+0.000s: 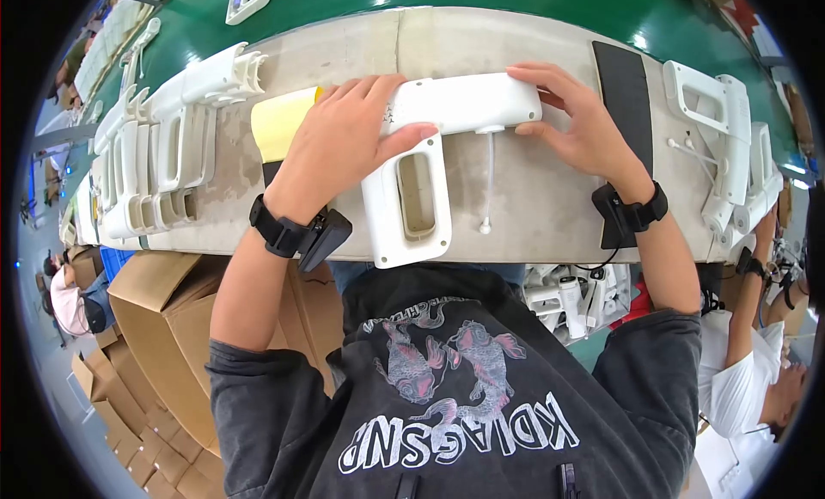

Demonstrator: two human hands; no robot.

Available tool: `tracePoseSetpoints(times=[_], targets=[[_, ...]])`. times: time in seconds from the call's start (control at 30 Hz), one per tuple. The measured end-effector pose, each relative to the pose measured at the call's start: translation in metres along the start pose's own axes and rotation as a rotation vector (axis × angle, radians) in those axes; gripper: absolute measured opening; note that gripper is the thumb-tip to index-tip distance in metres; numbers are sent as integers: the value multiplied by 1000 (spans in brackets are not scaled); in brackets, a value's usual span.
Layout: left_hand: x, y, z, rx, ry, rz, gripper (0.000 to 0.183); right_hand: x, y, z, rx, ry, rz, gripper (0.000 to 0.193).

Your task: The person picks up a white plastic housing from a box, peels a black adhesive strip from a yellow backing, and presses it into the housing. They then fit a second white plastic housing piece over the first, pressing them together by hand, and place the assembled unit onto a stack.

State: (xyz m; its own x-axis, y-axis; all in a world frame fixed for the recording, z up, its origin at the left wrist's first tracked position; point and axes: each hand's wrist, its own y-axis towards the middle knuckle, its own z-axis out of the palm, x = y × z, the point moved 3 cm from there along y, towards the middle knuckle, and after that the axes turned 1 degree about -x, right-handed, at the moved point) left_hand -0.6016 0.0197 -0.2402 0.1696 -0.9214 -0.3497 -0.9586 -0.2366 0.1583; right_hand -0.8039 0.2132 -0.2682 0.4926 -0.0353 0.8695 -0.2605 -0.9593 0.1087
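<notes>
A white plastic housing [477, 102] with a looped handle [436, 198] lies across the bench before me. My left hand [348, 134] grips its left end, fingers over the top and thumb by the base of the handle. At the other end my right hand [577, 116] pinches the rounded tip, fingers above and thumb below. From the underside a thin white lead [490, 177] runs toward me, ending in a small white tip. Beside my left hand is a yellow sheet [282, 125], partly hidden by that hand.
Several white housings [176, 146] are lined up on the left of the bench. A dark strip [626, 112] lies right of my right hand, with more white housings [726, 138] beyond. Cardboard boxes [168, 301] stand below left. At the right, a co-worker [743, 361] sits close.
</notes>
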Motion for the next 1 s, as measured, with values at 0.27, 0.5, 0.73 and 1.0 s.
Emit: tracePoseSetpoints(times=[0.27, 0.5, 0.73, 1.0], targets=[[-2, 2, 3, 17, -63, -12, 58, 0, 0, -2, 7, 64, 19, 66], [-7, -10, 15, 20, -39, -41, 62, 6, 1, 0, 46, -153, -51, 62], [7, -2, 20, 165, -42, 48, 78, -4, 20, -7, 194, -66, 121, 44], [-15, 11, -15, 503, -378, -81, 86, 27, -19, -6, 67, 509, 187, 53]])
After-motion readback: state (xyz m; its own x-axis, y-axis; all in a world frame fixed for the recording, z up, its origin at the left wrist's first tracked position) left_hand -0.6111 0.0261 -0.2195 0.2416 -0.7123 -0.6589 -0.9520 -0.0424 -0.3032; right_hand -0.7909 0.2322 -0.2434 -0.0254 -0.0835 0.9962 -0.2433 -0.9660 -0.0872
